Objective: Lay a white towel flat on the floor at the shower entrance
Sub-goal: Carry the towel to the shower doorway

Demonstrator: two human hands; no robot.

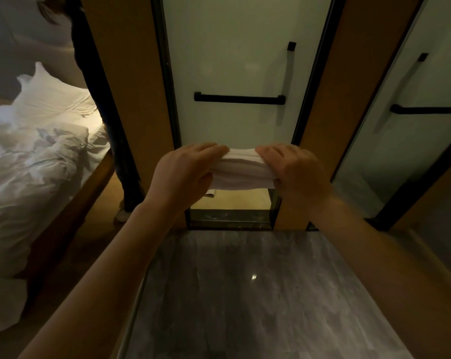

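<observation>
Rumpled white bedding (30, 161) lying far left. Left hand (185, 174) and right hand (294, 172) gripping a folded white towel (241, 172) by its ends, fingers clamped, holding it up before the frosted glass shower door (240, 60), above the grey marble floor (245, 294).

White towel (241, 168) between hands (183, 174): soft matt terry cloth, folded in thick layers. Floor (245, 294) below hands: grey marbled stone, polished, glossy glint seen. Door (232, 60) beyond hands: frosted glass, smooth, satin. Towel bar (239, 99) on it: black, matt. Bedding (33, 151) left of hands: white cloth, crumpled, matt. Panels flanking door: wood-toned, smooth.
</observation>
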